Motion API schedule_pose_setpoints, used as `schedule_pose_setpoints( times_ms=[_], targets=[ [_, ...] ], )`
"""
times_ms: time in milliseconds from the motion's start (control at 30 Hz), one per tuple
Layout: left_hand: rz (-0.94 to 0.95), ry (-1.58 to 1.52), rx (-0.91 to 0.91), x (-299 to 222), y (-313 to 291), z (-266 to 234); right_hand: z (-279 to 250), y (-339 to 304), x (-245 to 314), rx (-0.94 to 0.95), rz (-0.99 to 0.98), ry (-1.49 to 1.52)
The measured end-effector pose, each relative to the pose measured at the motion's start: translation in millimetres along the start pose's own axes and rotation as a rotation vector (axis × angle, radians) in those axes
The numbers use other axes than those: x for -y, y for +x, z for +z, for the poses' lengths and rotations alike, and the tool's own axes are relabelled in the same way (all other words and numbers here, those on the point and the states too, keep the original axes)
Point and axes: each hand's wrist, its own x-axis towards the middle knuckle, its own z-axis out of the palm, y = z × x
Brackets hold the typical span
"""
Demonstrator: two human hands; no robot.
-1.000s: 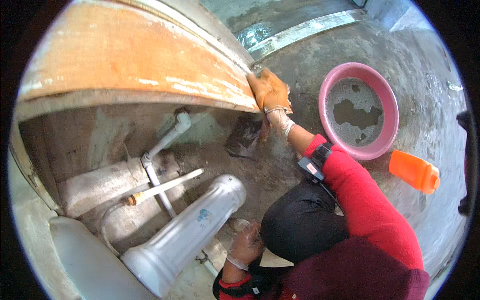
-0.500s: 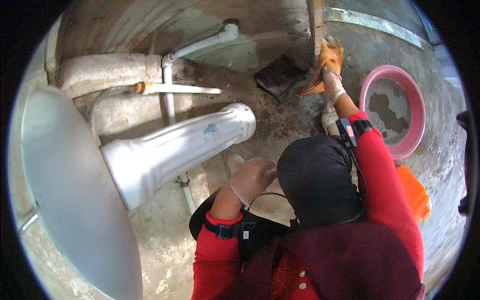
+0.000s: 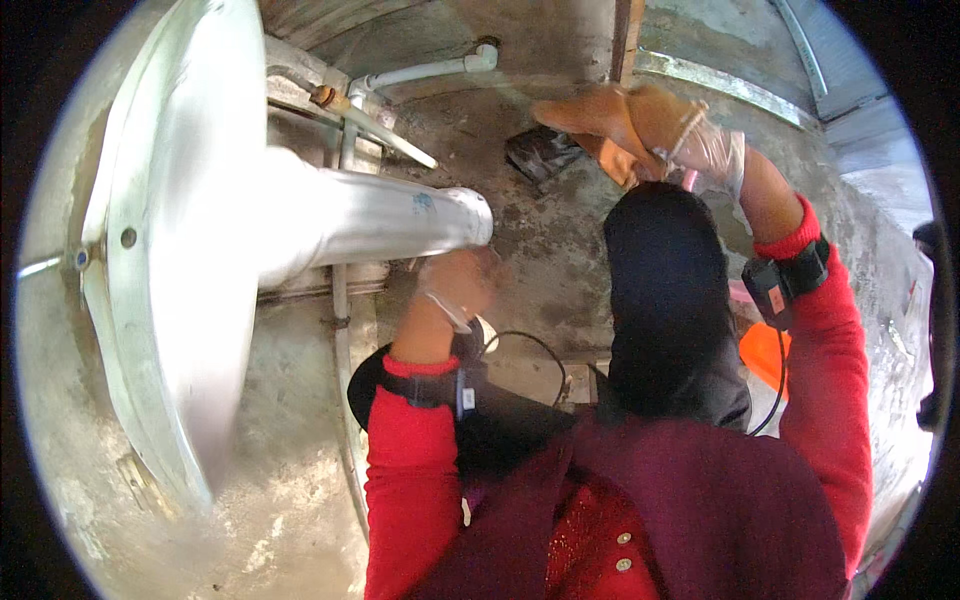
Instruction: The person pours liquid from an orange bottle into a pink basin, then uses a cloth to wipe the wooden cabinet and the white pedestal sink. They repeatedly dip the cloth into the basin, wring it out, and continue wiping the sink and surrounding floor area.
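Note:
In a clear plastic glove, my right hand is closed on an orange-brown cloth, raised over my knee with part of the cloth hanging down. My left hand, also in a clear glove, is beside the foot of a white sink pedestal. Motion smears its fingers, and whether it touches the pedestal I cannot tell. The pedestal's wide basin fills the left side. On the wet floor beyond the pedestal's foot lies a dark, flat piece, close to the cloth.
White pipes run along the wall behind the pedestal. A loose pipe with a brown end slants across them. At the right, an orange plastic container and a bit of pink tub show between my knee and arm.
My right hand has lifted the cloth off the floor near the wooden post and drawn it back toward me. My left hand has moved up to the pedestal's foot. The view has shifted.

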Motion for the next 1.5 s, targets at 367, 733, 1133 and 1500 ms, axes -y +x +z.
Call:
schedule_pose_setpoints(
  times_ms=[367,733,1133,1500],
  targets=[
    [-0.308,-0.049,-0.176,58.9,-43.0,-30.6,18.7,64.0,53.1,0.344,0.146,-0.091],
    [0.336,-0.953,-0.601,21.4,-26.4,-18.1,52.3,86.0,38.3,-0.273,-0.561,-0.276],
    [0.074,-1.468,-0.128,16.5,-25.9,-4.6,26.7,66.2,2.8,-0.342,-0.204,-0.28],
    [-0.023,-1.616,-0.333,0.3,-25.2,-17.1,96.7,44.3,73.9,0.081,0.21,0.73]
  ],
)
